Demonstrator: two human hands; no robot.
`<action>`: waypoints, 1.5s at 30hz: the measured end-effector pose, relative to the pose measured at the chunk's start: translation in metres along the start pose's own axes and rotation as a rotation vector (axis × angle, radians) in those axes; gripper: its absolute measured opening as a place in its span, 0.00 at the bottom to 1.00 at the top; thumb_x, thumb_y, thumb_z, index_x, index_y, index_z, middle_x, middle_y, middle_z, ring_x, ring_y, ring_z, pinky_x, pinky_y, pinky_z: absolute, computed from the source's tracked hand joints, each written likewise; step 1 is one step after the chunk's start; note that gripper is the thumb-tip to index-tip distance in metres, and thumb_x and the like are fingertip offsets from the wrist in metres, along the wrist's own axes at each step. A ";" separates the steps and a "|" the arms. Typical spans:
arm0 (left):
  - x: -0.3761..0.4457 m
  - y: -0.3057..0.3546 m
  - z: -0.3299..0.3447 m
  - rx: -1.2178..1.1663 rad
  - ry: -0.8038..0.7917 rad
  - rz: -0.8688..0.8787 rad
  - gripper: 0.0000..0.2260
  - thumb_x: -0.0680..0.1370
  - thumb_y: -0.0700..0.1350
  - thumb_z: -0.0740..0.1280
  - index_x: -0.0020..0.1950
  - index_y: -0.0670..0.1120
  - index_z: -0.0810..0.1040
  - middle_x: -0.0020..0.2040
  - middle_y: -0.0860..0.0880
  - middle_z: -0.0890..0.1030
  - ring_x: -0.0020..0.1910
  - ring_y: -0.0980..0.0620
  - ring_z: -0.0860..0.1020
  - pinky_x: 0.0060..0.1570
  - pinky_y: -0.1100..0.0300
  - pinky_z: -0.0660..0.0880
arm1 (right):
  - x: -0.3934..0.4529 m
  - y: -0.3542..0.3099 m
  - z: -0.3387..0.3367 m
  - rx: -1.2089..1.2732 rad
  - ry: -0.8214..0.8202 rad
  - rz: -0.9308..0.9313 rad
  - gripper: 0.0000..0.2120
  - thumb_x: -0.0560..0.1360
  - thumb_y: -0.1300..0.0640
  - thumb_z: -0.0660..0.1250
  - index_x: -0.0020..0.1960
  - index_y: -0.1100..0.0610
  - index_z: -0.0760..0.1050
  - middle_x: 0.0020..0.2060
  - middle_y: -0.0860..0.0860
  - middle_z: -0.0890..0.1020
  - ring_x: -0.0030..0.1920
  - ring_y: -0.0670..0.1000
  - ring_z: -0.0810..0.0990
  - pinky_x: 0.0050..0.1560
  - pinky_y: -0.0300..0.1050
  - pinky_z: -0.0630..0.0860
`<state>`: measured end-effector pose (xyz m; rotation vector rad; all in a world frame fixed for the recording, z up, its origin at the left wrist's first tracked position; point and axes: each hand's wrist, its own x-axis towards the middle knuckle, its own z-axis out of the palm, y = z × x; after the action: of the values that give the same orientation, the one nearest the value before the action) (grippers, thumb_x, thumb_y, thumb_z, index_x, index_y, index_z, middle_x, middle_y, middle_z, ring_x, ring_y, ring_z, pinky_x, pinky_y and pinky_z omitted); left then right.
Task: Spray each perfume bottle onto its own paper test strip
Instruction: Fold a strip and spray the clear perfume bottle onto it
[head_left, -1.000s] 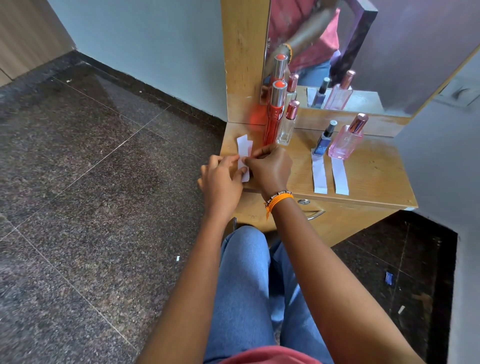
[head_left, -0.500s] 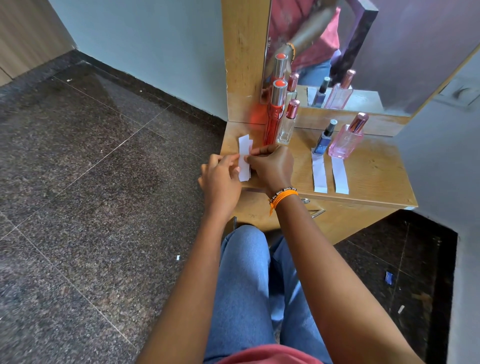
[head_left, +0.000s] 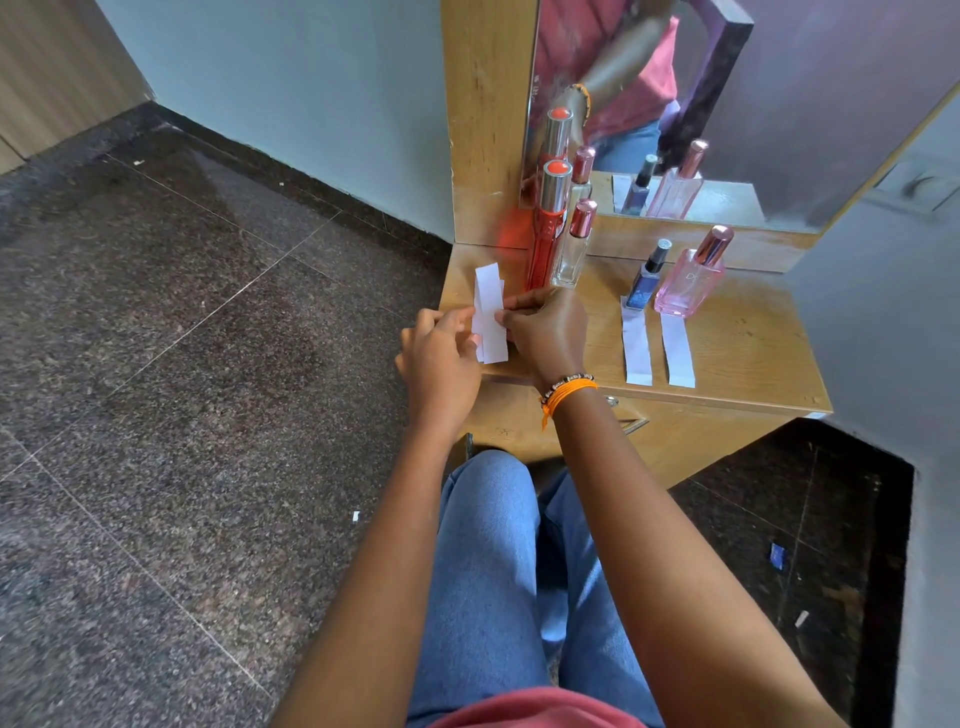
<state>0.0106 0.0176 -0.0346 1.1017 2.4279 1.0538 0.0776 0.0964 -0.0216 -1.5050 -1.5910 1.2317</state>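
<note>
both hands pinch a small stack of white paper strips (head_left: 490, 317) just above the centre of the frame.
the strips stand long axis up-down over the wooden dressing table's (head_left: 753, 358) left front edge, overlapping so their count is hard to make out. the left hand (head_left: 441, 358) pinches their left edge, the right hand (head_left: 548, 332) the right edge; its fingertips hide part of the paper.

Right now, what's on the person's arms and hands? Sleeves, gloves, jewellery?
Both forearms are bare: no sleeves reach them and no gloves are worn. The left hand shows no rings or bands. The right hand has an orange thread bracelet tied at the wrist, its loose ends hanging down, with a thin beaded bracelet of dark and pale beads just above it. No watch is visible.
</note>
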 end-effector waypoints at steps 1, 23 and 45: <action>0.000 0.000 0.000 -0.003 0.003 0.001 0.15 0.78 0.43 0.64 0.63 0.52 0.75 0.57 0.50 0.73 0.59 0.47 0.68 0.60 0.50 0.62 | -0.001 -0.001 -0.001 -0.007 0.002 -0.006 0.07 0.67 0.65 0.73 0.35 0.54 0.80 0.40 0.56 0.85 0.43 0.56 0.84 0.47 0.57 0.81; -0.018 0.031 0.010 -0.219 0.106 0.197 0.08 0.77 0.44 0.64 0.53 0.48 0.80 0.50 0.50 0.79 0.48 0.52 0.74 0.48 0.64 0.69 | -0.027 0.025 -0.084 0.412 -0.116 0.014 0.12 0.67 0.70 0.73 0.40 0.58 0.72 0.28 0.50 0.81 0.29 0.43 0.80 0.32 0.36 0.78; -0.026 0.063 0.023 -0.560 -0.134 -0.087 0.06 0.70 0.47 0.73 0.44 0.48 0.82 0.39 0.55 0.81 0.42 0.57 0.78 0.46 0.59 0.75 | -0.025 0.033 -0.095 0.186 -0.071 -0.045 0.12 0.68 0.65 0.75 0.42 0.56 0.73 0.36 0.55 0.83 0.38 0.52 0.83 0.43 0.50 0.82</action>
<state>0.0730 0.0381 -0.0070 0.8329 1.8783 1.4533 0.1808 0.0895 -0.0120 -1.3155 -1.5016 1.3800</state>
